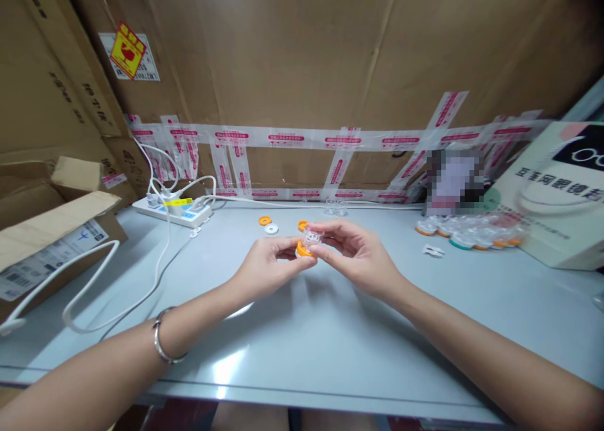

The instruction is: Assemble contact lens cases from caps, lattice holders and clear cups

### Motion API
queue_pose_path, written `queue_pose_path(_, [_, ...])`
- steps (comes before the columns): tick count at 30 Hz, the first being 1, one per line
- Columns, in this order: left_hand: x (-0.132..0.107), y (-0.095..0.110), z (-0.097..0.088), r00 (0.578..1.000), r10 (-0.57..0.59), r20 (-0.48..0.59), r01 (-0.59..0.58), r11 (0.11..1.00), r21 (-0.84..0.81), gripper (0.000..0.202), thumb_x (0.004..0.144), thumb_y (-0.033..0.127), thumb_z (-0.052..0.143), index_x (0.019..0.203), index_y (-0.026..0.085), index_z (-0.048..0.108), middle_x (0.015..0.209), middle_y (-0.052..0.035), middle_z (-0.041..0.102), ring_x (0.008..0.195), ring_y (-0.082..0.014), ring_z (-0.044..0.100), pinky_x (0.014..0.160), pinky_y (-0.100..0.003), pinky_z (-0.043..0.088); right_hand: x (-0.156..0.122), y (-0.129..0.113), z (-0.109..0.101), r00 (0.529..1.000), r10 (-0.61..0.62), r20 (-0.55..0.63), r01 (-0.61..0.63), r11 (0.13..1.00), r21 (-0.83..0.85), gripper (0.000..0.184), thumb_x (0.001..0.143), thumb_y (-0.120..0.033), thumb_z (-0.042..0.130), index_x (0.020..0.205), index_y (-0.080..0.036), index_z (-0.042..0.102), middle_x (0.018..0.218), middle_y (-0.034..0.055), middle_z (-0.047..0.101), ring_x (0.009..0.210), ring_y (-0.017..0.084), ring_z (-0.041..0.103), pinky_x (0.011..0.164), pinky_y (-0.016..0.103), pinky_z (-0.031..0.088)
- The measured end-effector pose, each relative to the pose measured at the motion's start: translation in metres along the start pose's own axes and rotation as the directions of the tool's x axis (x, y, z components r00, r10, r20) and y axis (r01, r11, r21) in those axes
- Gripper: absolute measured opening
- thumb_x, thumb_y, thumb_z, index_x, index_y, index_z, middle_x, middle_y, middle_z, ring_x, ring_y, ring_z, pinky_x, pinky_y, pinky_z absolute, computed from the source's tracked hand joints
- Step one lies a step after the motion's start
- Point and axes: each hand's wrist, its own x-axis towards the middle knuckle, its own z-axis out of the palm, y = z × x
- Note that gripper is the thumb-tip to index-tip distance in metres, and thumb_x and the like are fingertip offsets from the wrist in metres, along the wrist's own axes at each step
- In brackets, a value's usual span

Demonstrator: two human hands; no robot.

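Observation:
Above the middle of the table, my left hand (268,264) pinches an orange ring-shaped cap (304,250) with a white rim below it. My right hand (361,253) grips a clear plastic piece (313,236) between thumb and fingers, right against the top of the orange cap. Whether the two parts are joined I cannot tell. Just behind the hands lies another orange ring (302,226), partly hidden by the fingers. Farther left are an orange ring (265,220) and a white ring (270,229), both flat on the table.
Clear pieces with coloured bases (481,231) cluster at the right, beside small white parts (433,251) and a white box (557,198). Clear parts (335,207) stand at the back. A power strip (174,212), white cables (163,267) and an open carton (56,229) occupy the left.

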Motion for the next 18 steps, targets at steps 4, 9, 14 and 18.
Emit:
queue_pose_path(4, [-0.001,-0.006,0.004,0.994,0.067,-0.082,-0.055,0.987,0.149,0.023,0.08,0.032,0.058,0.091,0.015,0.069,0.087,-0.0036,0.07,0.078,-0.0162,0.061,0.072,-0.025,0.045,-0.003,0.009,0.009,0.995,-0.005,-0.102,0.003,1.0,-0.026,0.02,0.071,-0.029,0.068,0.085,-0.021,0.057,0.094,0.0045,0.066,0.091,0.018,0.062,0.088,0.039,0.048])
queue_pose_path(9, [0.001,-0.012,0.009,0.978,0.132,-0.162,-0.085,0.96,0.266,0.025,0.079,0.035,0.058,0.089,0.015,0.069,0.083,-0.0033,0.069,0.073,-0.0153,0.058,0.071,-0.026,0.045,-0.005,0.017,0.017,0.982,0.049,-0.181,-0.051,0.999,-0.007,0.021,0.071,-0.03,0.068,0.08,-0.021,0.051,0.084,0.0002,0.061,0.083,0.015,0.06,0.085,0.037,0.046])
queue_pose_path(14, [0.004,-0.01,0.009,0.997,-0.006,-0.082,0.008,1.0,0.021,0.031,0.077,0.04,0.06,0.091,0.014,0.068,0.085,-0.005,0.068,0.077,-0.0163,0.059,0.074,-0.028,0.046,0.0,0.012,0.009,0.981,0.141,-0.129,-0.124,0.983,0.133,0.024,0.07,-0.034,0.069,0.082,-0.021,0.053,0.089,0.0009,0.061,0.083,0.014,0.059,0.084,0.035,0.045])
queue_pose_path(18, [0.006,-0.015,0.004,0.984,-0.071,0.162,0.125,0.927,-0.354,0.029,0.075,0.037,0.064,0.093,0.014,0.067,0.09,-0.0059,0.066,0.083,-0.0157,0.059,0.083,-0.03,0.044,0.004,0.003,-0.002,0.974,0.218,0.057,-0.224,0.916,0.334,0.022,0.08,-0.042,0.057,0.079,-0.021,0.055,0.086,0.002,0.065,0.083,0.015,0.062,0.081,0.034,0.047])
